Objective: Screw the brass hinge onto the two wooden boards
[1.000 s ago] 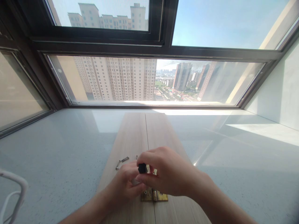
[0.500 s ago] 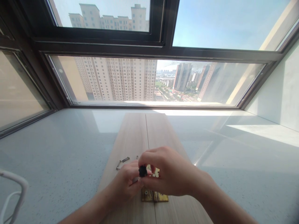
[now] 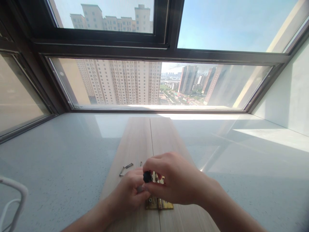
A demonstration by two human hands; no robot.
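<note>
My right hand [image 3: 173, 178] is closed around a black-handled screwdriver [image 3: 147, 177], seen nearly end-on above the hinge. My left hand [image 3: 131, 190] is beside it at the left, fingers curled under the handle; what they pinch, if anything, is hidden. Beneath both hands a brass-coloured hinge [image 3: 166, 205] lies across the seam between two pale wooden boards [image 3: 138, 137]. A screw head shows in its lower left leaf. Several loose screws [image 3: 129, 166] lie on the left board, just beyond my left hand.
The boards rest on a speckled white sill [image 3: 79, 154] that runs up to a dark-framed window [image 3: 154, 111]. A white curved rail [image 3: 23, 193] stands at the lower left edge. A pale wall [image 3: 298, 96] rises at the right.
The black handle has tilted slightly in my right hand. My left fingertips have shifted a little below it. The whole view has moved slightly.
</note>
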